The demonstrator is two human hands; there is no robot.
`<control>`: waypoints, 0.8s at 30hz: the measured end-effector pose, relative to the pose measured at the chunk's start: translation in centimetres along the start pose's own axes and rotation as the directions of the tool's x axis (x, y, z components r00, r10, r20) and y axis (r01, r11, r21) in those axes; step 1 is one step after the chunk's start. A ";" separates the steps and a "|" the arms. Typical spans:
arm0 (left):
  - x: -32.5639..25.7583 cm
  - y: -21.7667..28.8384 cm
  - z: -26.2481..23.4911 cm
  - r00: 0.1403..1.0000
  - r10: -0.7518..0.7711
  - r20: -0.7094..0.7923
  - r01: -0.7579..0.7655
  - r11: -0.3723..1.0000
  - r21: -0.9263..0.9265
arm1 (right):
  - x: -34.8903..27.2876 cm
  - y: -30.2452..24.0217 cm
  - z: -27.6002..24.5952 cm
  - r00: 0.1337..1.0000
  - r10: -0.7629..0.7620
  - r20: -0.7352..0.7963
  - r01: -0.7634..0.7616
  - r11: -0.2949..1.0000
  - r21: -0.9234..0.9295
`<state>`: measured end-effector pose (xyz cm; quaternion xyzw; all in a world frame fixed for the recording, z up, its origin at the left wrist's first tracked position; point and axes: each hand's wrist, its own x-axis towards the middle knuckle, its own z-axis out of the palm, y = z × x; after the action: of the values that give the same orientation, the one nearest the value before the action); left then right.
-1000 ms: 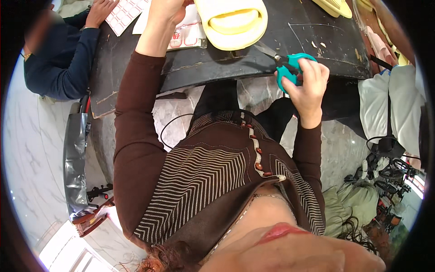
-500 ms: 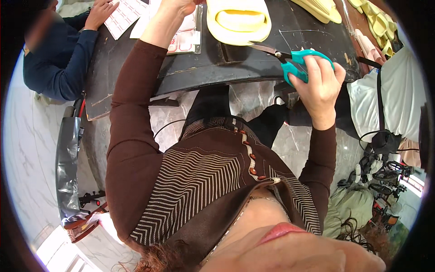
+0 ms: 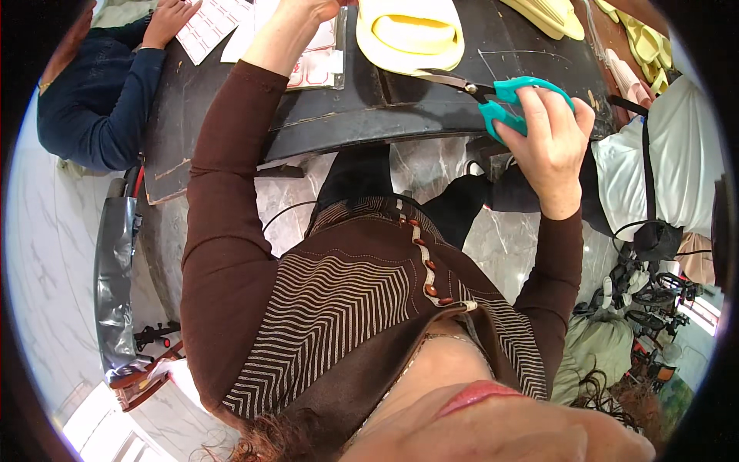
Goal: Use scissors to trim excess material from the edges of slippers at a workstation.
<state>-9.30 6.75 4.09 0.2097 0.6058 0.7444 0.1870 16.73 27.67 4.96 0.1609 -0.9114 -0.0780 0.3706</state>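
Observation:
My right hand (image 3: pixel 553 154) is closed on scissors (image 3: pixel 504 115) with teal handles, above the front edge of the black table (image 3: pixel 369 115). Their metal blades point left, the tips close to the heel end of a yellow slipper (image 3: pixel 377 55). That slipper lies on the table, its far end cut off by the top of the picture. Beside it on the left, my left hand (image 3: pixel 314 11) reaches to the upper edge, where its fingers are mostly out of sight. Under my left wrist is a clear packet with red-printed paper (image 3: pixel 315 68).
Another yellow slipper (image 3: pixel 548 17) lies at the far right, with several more yellow slippers (image 3: pixel 645 46) and a pink one (image 3: pixel 625 75) beyond. At left, a person in a dark blue sleeve (image 3: pixel 115 115) touches a printed sheet (image 3: pixel 213 31). Someone in a white garment (image 3: pixel 685 146) is at right.
My right hand and the scissors have shifted slightly to the right, with the handles a little farther apart. The near yellow slipper has moved slightly right and up.

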 end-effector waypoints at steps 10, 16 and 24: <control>0.2 0.0 -0.3 1.000 -0.012 0.004 0.012 0.996 0.091 | 0.3 -0.2 -0.4 1.000 -0.017 0.017 0.018 1.000 -0.018; -0.6 0.8 0.8 0.994 -0.044 -0.097 0.054 0.993 0.102 | 0.4 -0.1 -0.6 0.998 -0.046 0.032 0.046 0.999 -0.023; 1.1 -0.7 -1.3 0.999 -0.037 -0.039 0.042 0.988 0.148 | 0.6 -0.1 -0.6 0.996 -0.070 0.056 0.073 0.996 -0.049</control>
<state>-10.87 6.42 3.29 0.1977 0.6669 0.6969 0.1747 16.78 27.36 5.79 0.1819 -0.9124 -0.1186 0.3468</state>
